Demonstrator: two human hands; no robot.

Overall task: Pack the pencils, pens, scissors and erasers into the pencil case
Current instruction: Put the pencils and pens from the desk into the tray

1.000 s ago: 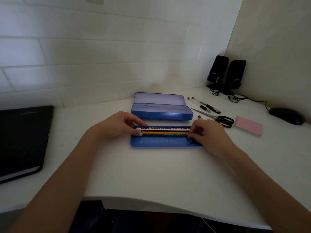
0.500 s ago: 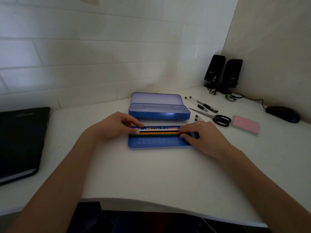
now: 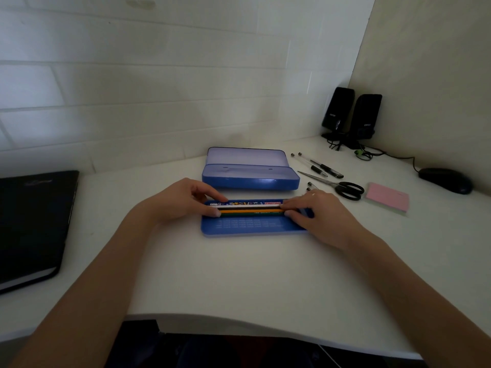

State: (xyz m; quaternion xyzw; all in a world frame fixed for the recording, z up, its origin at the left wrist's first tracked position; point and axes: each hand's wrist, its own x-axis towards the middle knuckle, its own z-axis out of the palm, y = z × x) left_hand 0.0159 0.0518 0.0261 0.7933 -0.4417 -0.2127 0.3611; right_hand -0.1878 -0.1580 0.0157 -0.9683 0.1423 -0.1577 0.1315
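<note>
From the head camera, mid-frame, your left hand (image 3: 186,201) and right hand (image 3: 316,212) pinch opposite ends of the coloured wooden pencils (image 3: 251,209), seating them in the shallow blue pencil-case tray (image 3: 252,227). Next likely comes the black-handled scissors (image 3: 337,185), right of centre.

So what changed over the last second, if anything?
The right hand slid left along the pencils, from the tray's right end to cover their right tips. The left hand stayed on their left ends, and the pencils stayed in the tray. The case, pens, scissors and pink pad did not move.
</note>
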